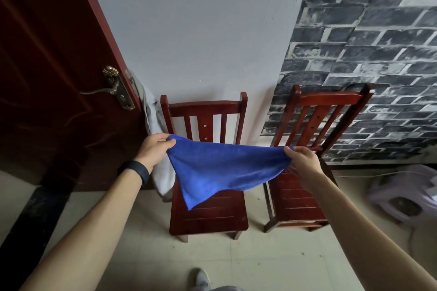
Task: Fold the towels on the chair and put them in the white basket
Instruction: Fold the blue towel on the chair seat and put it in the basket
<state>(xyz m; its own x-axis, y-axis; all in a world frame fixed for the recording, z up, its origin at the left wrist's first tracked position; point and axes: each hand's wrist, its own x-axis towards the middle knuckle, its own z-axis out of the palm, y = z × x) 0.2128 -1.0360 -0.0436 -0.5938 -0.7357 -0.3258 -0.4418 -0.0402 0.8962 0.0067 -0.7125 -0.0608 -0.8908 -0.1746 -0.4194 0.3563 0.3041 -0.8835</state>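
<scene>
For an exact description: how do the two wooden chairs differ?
The left chair stands before the white wall; the right chair before the brick-pattern wall. The blue towel hangs in front of the left chair; the right hand partly hides the right chair. Both are dark red with slatted backs.

Blue towel (220, 170): soft matt cloth w/ fine nap. Chairs (208, 210): glossy varnished reddish wood, slatted. Door (52, 66): dark red gloss; handle (113, 88) shiny brass-look metal. Floor (260, 264): smooth pale tile. Wall (378, 54): printed brick-pattern covering, matt.
</scene>
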